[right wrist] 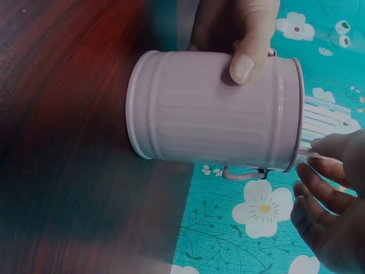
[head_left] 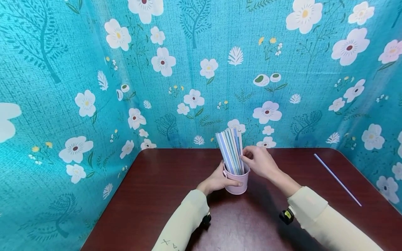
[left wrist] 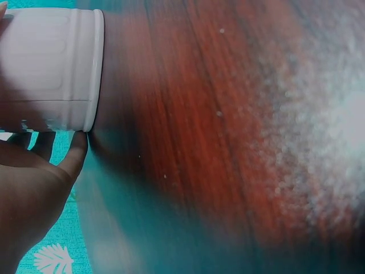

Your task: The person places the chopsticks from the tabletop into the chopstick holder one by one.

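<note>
A small pink metal bucket (head_left: 237,188) stands upright near the table's far edge. Out of it leans a bundle of long, thin straws (head_left: 230,151) in white, blue and teal. My left hand (head_left: 216,179) grips the bucket from the left, its thumb (right wrist: 244,65) across the front wall in the right wrist view. At the rim's right side, my right hand (head_left: 261,161) pinches a pale straw (right wrist: 311,153) between thumb and forefinger. The other fingers of that hand are loosely bent beside the rim. The straws' lower ends are hidden inside the bucket.
A single lilac-blue straw (head_left: 337,179) lies slantwise on the right part of the dark red-brown table (head_left: 150,209). A turquoise flowered curtain (head_left: 188,87) hangs behind the table and along both sides. The bucket's thin handle (right wrist: 242,174) hangs at its side.
</note>
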A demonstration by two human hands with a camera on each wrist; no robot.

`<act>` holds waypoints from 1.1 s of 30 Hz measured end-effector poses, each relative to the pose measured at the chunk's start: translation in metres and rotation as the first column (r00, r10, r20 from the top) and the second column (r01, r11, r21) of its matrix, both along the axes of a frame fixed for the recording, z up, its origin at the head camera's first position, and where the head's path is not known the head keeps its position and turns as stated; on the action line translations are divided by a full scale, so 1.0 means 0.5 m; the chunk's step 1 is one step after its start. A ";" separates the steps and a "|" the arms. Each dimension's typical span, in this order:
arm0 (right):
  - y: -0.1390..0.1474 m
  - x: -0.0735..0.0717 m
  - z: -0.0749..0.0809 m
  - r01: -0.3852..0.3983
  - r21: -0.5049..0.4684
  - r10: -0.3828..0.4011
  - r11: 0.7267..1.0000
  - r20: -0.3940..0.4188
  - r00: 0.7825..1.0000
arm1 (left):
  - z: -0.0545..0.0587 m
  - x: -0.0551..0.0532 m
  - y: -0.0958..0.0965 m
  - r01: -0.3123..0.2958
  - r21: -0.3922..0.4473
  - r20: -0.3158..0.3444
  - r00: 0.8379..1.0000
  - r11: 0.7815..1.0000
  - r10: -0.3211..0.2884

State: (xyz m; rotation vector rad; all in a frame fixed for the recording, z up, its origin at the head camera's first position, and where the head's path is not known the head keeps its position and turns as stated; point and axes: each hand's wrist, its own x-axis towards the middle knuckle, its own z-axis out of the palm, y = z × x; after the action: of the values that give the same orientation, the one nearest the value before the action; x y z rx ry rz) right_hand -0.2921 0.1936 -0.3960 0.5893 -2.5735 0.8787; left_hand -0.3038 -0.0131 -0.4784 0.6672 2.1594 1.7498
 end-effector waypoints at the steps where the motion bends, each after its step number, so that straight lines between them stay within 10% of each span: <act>1: 0.000 -0.002 -0.002 0.010 0.011 -0.010 1.000 0.000 1.000 | 0.000 0.001 0.000 -0.002 -0.001 0.000 1.000 1.000 0.002; 22: 0.030 -0.005 0.000 0.056 0.113 -0.062 0.992 0.048 0.997 | 0.000 0.001 0.003 -0.021 0.000 -0.014 1.000 1.000 0.021; 33: 0.226 -0.029 0.020 0.206 0.182 -0.225 0.962 0.094 0.970 | 0.001 0.006 0.002 -0.032 -0.014 0.008 0.999 0.999 0.032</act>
State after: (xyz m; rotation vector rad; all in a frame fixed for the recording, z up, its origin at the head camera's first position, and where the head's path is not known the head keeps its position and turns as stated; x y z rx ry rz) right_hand -0.3068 0.3068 -0.3860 0.3021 -2.7702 0.6393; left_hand -0.3009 -0.0119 -0.4780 0.6246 2.1862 1.7493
